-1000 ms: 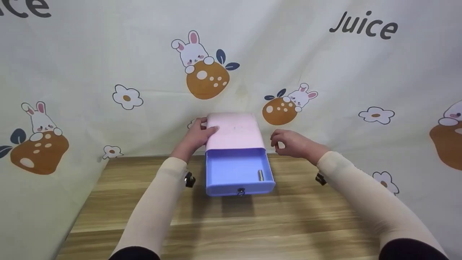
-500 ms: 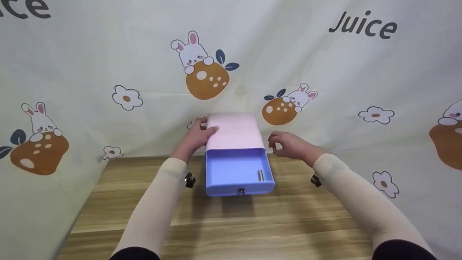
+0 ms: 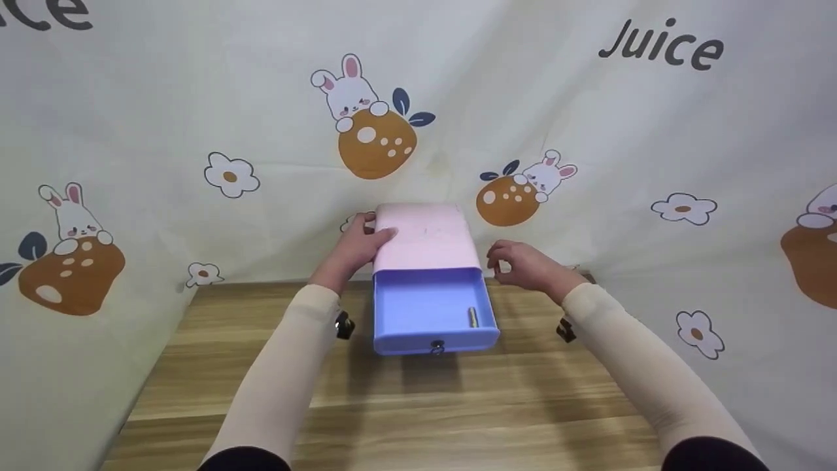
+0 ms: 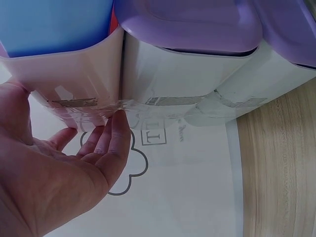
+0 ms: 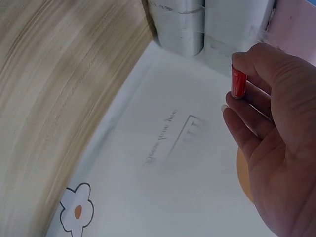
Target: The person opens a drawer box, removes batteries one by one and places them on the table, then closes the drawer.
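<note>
Right fingers point(image 5: 242, 131) pinch red cylinder point(image 5: 239, 84), top end covered; left fingers point(image 4: 118, 140) grip pink box point(image 3: 425, 242).

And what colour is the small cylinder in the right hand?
The cylinder is mostly red, clearest in the right wrist view.

The case point(image 3: 425, 239) is plain pale pink, and the drawer point(image 3: 418, 301) at its front is periwinkle blue with a brassy cylinder point(image 3: 473, 317) inside. Right of the case, your right hand point(image 3: 526, 265) pinches a red cylinder point(image 5: 238, 84). Below the case, your table point(image 3: 523, 425) has tan wood grain; behind it, the off-white cloth point(image 3: 274, 98) carries white-spotted orange fruits point(image 3: 376, 157) and white rabbits point(image 3: 352, 93).
</note>
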Motion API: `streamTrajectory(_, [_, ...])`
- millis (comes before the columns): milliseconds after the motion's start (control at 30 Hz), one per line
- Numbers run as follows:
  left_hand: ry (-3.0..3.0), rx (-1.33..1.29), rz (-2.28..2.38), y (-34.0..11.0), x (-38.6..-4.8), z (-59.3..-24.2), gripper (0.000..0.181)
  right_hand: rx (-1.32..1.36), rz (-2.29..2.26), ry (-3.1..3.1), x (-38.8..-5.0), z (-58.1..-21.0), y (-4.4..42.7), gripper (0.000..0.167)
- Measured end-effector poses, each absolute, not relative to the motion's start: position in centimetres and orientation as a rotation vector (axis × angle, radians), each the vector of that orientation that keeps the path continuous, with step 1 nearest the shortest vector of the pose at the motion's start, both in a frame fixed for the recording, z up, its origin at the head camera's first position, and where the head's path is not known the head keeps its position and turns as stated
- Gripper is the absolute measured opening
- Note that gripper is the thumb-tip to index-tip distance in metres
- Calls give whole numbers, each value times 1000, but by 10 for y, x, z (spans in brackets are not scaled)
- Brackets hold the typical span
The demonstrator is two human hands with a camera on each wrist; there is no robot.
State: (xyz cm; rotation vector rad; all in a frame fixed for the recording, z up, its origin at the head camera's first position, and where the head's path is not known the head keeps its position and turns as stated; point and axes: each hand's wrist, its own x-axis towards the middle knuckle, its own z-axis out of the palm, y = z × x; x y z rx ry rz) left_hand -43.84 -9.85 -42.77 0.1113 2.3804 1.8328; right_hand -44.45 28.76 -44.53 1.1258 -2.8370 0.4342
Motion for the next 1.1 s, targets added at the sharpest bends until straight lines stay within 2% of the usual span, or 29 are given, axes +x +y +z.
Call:
streamTrajectory(567, [2374, 124, 1839, -100, -437, -427, 85, 1106, 491, -2843, -447, -465, 289, 14])
streamTrajectory(800, [2386, 161, 1853, -100, -441, -430, 85, 1181, 480, -2775, -451, -478, 293, 15])
streamTrajectory(1100, [2402, 137, 1825, -100, -443, -433, 86, 1090, 509, -2870, -449, -485, 291, 13])
